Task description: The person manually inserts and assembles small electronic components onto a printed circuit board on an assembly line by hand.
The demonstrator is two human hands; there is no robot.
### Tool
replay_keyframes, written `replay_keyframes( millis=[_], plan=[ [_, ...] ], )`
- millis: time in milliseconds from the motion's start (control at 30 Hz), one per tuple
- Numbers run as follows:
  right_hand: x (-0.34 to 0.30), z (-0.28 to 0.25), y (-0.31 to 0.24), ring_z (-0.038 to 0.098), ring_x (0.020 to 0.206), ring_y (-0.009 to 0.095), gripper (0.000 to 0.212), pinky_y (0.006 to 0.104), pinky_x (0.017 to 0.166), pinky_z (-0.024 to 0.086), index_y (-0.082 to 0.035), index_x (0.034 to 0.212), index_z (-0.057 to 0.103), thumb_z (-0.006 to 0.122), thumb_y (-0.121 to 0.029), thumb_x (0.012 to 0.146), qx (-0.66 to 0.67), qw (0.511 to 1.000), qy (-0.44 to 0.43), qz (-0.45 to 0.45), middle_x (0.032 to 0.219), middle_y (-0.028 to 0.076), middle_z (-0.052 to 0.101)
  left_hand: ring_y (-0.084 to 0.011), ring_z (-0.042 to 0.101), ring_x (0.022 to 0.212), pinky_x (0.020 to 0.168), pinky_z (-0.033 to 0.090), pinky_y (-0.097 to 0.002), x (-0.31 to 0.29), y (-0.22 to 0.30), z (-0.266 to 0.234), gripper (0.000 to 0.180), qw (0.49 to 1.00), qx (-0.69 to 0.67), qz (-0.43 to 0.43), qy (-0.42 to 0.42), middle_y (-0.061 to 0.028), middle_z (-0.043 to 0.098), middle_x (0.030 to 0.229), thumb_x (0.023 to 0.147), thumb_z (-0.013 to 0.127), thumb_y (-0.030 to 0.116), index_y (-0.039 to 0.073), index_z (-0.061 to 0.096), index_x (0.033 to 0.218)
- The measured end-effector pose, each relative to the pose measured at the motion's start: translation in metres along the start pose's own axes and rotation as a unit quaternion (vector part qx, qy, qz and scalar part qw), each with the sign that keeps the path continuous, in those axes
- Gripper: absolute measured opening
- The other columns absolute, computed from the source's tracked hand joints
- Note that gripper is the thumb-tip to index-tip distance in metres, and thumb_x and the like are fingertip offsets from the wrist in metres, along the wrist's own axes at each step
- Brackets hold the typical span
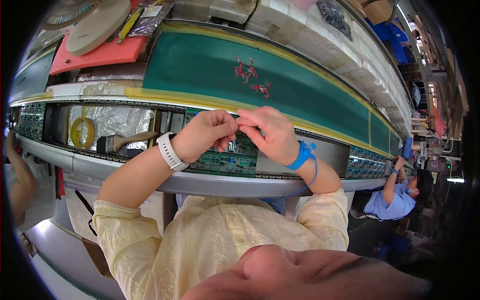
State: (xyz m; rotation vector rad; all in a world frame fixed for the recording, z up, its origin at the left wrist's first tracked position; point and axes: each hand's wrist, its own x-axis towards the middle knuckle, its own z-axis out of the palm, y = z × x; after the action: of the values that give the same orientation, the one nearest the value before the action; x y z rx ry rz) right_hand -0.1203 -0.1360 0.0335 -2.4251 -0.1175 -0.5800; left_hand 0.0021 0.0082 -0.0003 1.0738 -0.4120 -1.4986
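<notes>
My left hand (212,131), with a white watch on its wrist, is closed in a pinch, and its fingertips meet those of my right hand (272,131). Between the thumb and forefinger of my right hand shows a small red electronic component (240,125). What my left fingertips hold is hidden. Both hands are over a green circuit board (227,157) lying in the conveyor track. Beyond them, two loose clusters of red components with thin wire leads (246,70) lie on the green mat (195,65).
A brush (125,141) and a yellow tape roll (82,132) lie left in the track. A blue strap and cord (303,156) hang from my right wrist. More boards (367,162) sit to the right, where another person (392,195) works. White foam blocks (310,40) line the back.
</notes>
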Motion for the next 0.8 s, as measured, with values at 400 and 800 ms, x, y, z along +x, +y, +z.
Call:
replay_keyframes(
  millis=[400, 800],
  plan=[
    [0.002, -0.007, 0.006, 0.058, 0.073, 0.021, 0.012, 0.0294, 0.064, 0.047, -0.004, 0.084, 0.062, 0.064, -0.001, 0.073, 0.144, 0.982, -0.052, 0.109, 0.080, 0.007, 0.061, -0.0057, 0.050, 0.057, 0.051, 0.042, -0.0187, -0.002, 0.003, 0.004, 0.013, 1.000, 0.011, 0.015, 0.020, -0.0004, 0.056, 0.074, 0.089, 0.052, 0.017, 0.004, 0.054, 0.090],
    [-0.003, 0.008, 0.021, 0.055, 0.070, 0.023, 0.008, 0.0314, 0.062, 0.045, -0.004, 0.080, 0.061, 0.061, -0.001, 0.072, 0.043, 0.982, -0.159, 0.096, 0.077, 0.008, 0.055, -0.0081, 0.051, 0.064, 0.058, 0.044, -0.0206, 0.004, 0.008, -0.005, 0.015, 0.992, -0.082, 0.044, 0.090, -0.0038, 0.057, 0.082, 0.088, 0.048, 0.007, 0.001, 0.051, 0.102]
  ],
)
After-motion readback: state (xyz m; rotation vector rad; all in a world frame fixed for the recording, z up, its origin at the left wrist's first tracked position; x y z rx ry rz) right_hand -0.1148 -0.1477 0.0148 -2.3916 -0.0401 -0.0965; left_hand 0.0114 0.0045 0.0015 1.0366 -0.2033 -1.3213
